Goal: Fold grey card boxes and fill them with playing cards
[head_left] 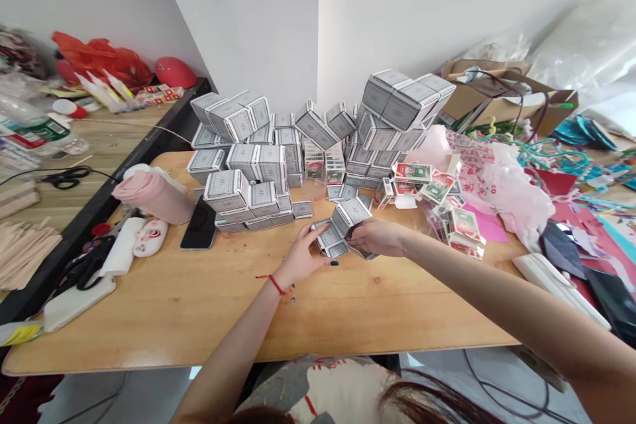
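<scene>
Near the table's middle, my left hand [299, 257], with a red cord bracelet at its wrist, curls around the left side of a small cluster of playing-card blocks [332, 238]. The blocks look folded from cards with grey patterned backs. My right hand [380, 237] grips the same cluster from the right, its fingertips partly hidden behind it. Just beyond the hands lie several loose grey cards [342, 192]. Larger stacks of the same blocks stand at the back, one stack [248, 165] on the left and a taller stack [397, 106] on the right.
Open red-and-white card boxes [437, 185] lie right of the stacks, by a plastic bag [517, 179]. A phone [199, 224], a pink roll [154, 195] and black scissors [87, 262] lie on the left. A cardboard box [511, 103] stands at the back right.
</scene>
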Available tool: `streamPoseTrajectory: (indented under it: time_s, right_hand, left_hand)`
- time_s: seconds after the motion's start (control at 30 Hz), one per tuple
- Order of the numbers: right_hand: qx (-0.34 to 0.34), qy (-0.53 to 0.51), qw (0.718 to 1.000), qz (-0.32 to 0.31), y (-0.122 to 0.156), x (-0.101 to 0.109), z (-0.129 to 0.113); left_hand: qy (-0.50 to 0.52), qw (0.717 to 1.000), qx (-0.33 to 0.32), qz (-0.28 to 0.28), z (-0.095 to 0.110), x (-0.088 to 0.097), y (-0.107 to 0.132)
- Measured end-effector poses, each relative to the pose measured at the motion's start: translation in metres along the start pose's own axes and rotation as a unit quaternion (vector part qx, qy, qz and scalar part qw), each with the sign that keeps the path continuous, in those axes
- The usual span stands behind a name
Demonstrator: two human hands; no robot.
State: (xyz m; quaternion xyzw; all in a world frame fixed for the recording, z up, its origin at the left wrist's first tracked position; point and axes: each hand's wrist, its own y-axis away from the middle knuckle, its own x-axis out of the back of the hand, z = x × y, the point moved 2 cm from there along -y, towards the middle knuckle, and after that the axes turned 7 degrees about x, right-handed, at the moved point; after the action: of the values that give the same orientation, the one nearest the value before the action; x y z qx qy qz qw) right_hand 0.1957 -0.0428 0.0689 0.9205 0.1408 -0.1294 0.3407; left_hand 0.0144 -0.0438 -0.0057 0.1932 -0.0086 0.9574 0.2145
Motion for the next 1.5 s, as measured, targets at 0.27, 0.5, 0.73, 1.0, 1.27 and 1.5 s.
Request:
streamPoseTrajectory:
  time_s: [0.27,0.5,0.73,1.0,1.27,1.5]
  right_hand:
    - [-0.002,0.007,1.0,-0.01,0.001,-0.004,-0.003]
    - [0.006,0.006,1.0,-0.016,0.005,-0.008,-0.009]
    - [0.003,0.015,1.0,-0.026,0.005,-0.008,-0.012]
    - [0.004,0.0,1.0,-0.007,0.003,-0.005,-0.012]
    - [0.011,-0.005,1.0,-0.006,0.005,-0.001,-0.019]
    - [0.075,0.087,0.993,0.022,0.023,0.01,-0.035]
  left_hand:
    - [-0.007,0.999,-0.011,-0.036,-0.002,0.001,-0.001]
    - [-0.028,0.999,-0.011,-0.042,0.0,0.002,-0.001]
    - [-0.045,0.997,-0.021,-0.055,0.002,0.003,-0.001]
    - [-0.046,0.998,-0.019,-0.031,0.005,0.003,-0.001]
    - [-0.066,0.998,-0.012,-0.012,0.006,0.004,0.0]
    - [-0.074,0.997,-0.022,0.011,0.002,0.007,-0.001]
